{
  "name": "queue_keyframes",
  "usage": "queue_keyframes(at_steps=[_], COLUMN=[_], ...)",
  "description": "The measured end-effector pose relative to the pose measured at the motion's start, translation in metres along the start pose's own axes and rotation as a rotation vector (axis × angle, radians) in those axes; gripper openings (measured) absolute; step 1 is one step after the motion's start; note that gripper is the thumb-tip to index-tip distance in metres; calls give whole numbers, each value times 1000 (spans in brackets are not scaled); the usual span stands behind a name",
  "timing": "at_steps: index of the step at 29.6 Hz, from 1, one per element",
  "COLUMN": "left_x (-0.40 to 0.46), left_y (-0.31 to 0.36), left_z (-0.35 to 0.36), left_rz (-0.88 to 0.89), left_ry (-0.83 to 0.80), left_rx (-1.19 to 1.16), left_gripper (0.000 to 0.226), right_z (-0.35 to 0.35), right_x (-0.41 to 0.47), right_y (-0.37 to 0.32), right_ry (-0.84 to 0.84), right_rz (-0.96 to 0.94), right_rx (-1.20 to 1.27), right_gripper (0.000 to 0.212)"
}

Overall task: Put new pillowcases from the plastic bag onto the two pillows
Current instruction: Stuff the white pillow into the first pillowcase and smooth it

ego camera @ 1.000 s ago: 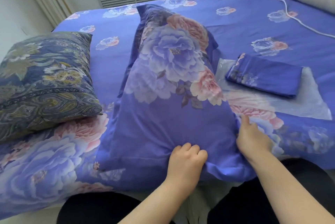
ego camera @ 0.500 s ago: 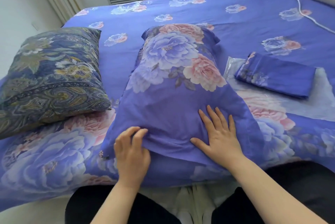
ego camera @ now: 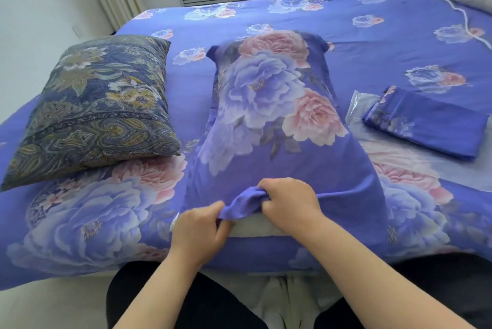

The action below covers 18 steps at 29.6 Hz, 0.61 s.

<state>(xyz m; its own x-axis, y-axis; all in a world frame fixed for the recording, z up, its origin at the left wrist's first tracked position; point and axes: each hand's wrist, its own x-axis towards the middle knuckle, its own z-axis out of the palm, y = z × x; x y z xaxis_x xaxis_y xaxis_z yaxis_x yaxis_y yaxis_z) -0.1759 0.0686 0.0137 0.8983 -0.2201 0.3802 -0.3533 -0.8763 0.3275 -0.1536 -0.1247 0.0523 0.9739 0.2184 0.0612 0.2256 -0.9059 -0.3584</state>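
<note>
Head cam: bed [ego camera: 372,44] w/ blue floral cover, pillow in new pillowcase [ego camera: 269,105] lying mid-bed, dark paisley pillow [ego camera: 98,105] to its left, folded pillowcase [ego camera: 426,123] on plastic bag [ego camera: 359,105] to its right. Left hand [ego camera: 198,233] & right hand [ego camera: 290,203] both pinch the near open hem, white pillow edge showing under it.

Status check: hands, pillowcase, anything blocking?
Left hand and right hand both grip new pillowcase hem at open end. White pillow edge showing. Second pillowcase folded on plastic bag. Nothing blocking.
</note>
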Motion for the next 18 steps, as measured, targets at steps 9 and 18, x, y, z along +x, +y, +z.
queue_keyframes(at_steps=[9,18], left_x=[-37,-54], left_y=[-34,-54], left_z=[13,25], left_rz=[-111,-68], left_ry=[60,4], left_rx=[215,205], left_gripper=[18,25], right_z=[9,1], right_x=[3,-28], right_y=[-17,1], right_ry=[-288,-540], right_rz=[-127,-99], right_rx=[-39,-16], right_gripper=[17,39])
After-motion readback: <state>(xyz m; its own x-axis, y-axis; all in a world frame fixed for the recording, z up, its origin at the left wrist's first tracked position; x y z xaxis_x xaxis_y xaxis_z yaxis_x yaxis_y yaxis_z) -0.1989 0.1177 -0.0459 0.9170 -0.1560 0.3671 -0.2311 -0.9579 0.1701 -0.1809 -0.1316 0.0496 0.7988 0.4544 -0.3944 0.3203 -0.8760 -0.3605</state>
